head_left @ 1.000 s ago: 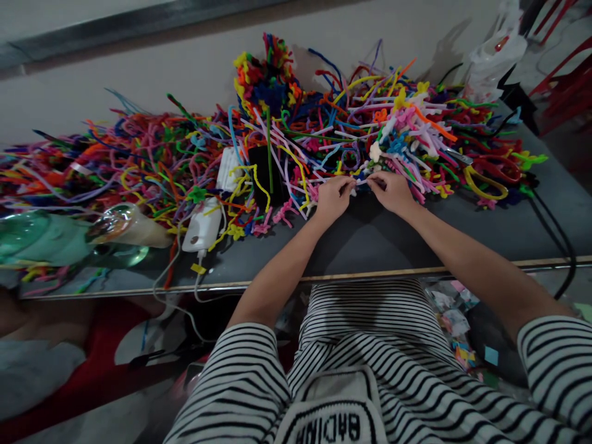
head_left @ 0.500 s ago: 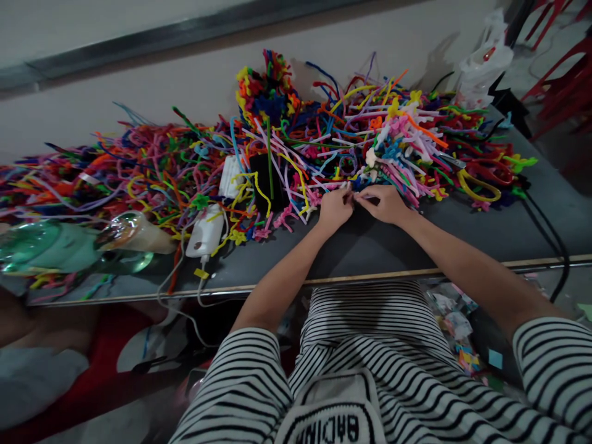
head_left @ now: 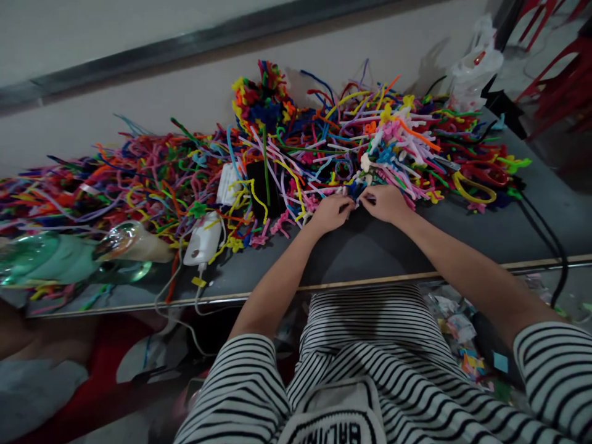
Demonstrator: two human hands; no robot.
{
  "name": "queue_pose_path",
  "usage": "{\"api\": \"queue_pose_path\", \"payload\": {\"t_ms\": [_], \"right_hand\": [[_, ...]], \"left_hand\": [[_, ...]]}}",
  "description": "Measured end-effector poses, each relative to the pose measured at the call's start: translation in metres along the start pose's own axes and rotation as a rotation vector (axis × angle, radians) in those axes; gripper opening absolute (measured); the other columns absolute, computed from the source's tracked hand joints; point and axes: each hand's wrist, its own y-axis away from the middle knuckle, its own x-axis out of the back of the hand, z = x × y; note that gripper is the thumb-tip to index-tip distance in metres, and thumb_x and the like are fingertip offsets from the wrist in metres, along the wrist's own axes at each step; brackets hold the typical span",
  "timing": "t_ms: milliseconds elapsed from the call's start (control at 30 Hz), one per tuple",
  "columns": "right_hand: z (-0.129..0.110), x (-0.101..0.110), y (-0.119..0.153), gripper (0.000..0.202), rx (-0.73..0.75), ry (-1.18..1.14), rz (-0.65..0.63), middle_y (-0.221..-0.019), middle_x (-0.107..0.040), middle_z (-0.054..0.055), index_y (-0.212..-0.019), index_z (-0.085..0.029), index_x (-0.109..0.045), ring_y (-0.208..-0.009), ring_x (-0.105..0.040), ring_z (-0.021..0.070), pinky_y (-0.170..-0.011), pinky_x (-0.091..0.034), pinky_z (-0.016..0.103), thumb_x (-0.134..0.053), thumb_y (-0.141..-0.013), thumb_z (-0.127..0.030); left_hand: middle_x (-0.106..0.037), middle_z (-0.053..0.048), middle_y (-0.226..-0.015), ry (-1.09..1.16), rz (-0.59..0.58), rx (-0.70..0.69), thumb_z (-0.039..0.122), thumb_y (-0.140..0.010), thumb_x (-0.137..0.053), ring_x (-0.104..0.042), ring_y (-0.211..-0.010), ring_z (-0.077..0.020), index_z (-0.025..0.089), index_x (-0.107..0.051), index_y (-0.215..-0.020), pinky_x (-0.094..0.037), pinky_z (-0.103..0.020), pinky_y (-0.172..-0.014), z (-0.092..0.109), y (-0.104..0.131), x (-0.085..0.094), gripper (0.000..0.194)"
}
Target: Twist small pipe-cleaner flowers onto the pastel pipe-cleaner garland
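While both hands are held close together above the dark tabletop (head_left: 370,254), a short pale fuzzy stem (head_left: 357,201) is pinched in the narrow space between them. By the left grip (head_left: 330,213) it is taken from the left, thumb and fingertips pressed together; by the right grip (head_left: 385,202) it is taken from the right, thumb and forefinger brought together in a loop. Its ends are covered by fingers, so its full shape cannot be told.

Beyond both grips and far off to the left, a heap of coloured fuzzy stems (head_left: 148,179) is spread along the wall (head_left: 139,86). Just beyond the right grip, a pink, white and blue bunch (head_left: 396,137) is laid on the heap. Well right of that grip, scissors (head_left: 457,180) are partly buried, yellow and red handles left exposed. Left of the left grip, a flat black object (head_left: 257,185) is crossed by stems; farther left, a white corded device (head_left: 203,242) is seen.
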Motion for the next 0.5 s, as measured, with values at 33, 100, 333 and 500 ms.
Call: {"api": "queue_pose_path", "payload": {"t_ms": [33, 100, 333, 500], "right_hand": [[-0.003, 0.000, 0.002, 0.019, 0.007, 0.026, 0.033, -0.089, -0.078, 0.008, -0.091, -0.018, -0.076, -0.080, -0.071, 0.0225, -0.069, -0.047, 0.032, -0.059, -0.089, -0.027], [-0.007, 0.000, 0.005, 0.022, 0.047, 0.027, 0.089, -0.091, -0.078, 0.007, -0.092, -0.018, -0.075, -0.082, -0.072, 0.0217, -0.069, -0.047, 0.031, -0.056, -0.091, -0.028], [-0.001, -0.001, 0.012, 0.021, 0.217, -0.115, -0.063, -0.081, -0.077, 0.002, -0.090, -0.021, -0.079, -0.072, -0.070, 0.0167, -0.068, -0.046, 0.027, -0.060, -0.089, -0.030], [0.005, 0.001, 0.005, 0.018, 0.099, 0.011, -0.077, -0.078, -0.077, 0.002, -0.090, -0.023, -0.080, -0.072, -0.069, 0.0185, -0.065, -0.043, 0.029, -0.064, -0.086, -0.028]], "left_hand": [[-0.076, -0.007, -0.087, -0.047, 0.013, -0.012, 0.017, -0.089, -0.052, -0.070, -0.083, -0.0190, 0.017, -0.073, -0.086, -0.053, -0.031, -0.078, 0.002, 0.000, -0.001, 0.021], [-0.076, -0.009, -0.084, -0.143, 0.043, -0.010, 0.016, -0.086, -0.054, -0.069, -0.082, -0.0211, 0.016, -0.073, -0.082, -0.053, -0.033, -0.075, 0.005, 0.000, -0.002, 0.019], [-0.074, -0.005, -0.075, -0.060, 0.172, 0.209, 0.028, -0.089, -0.059, -0.067, -0.070, -0.0188, 0.017, -0.075, -0.077, -0.052, -0.031, -0.071, 0.004, 0.002, 0.003, 0.023], [-0.074, -0.006, -0.083, 0.036, 0.051, 0.020, 0.031, -0.098, -0.048, -0.066, -0.079, -0.0180, 0.017, -0.070, -0.083, -0.051, -0.031, -0.077, 0.002, 0.001, 0.011, 0.030]]}}
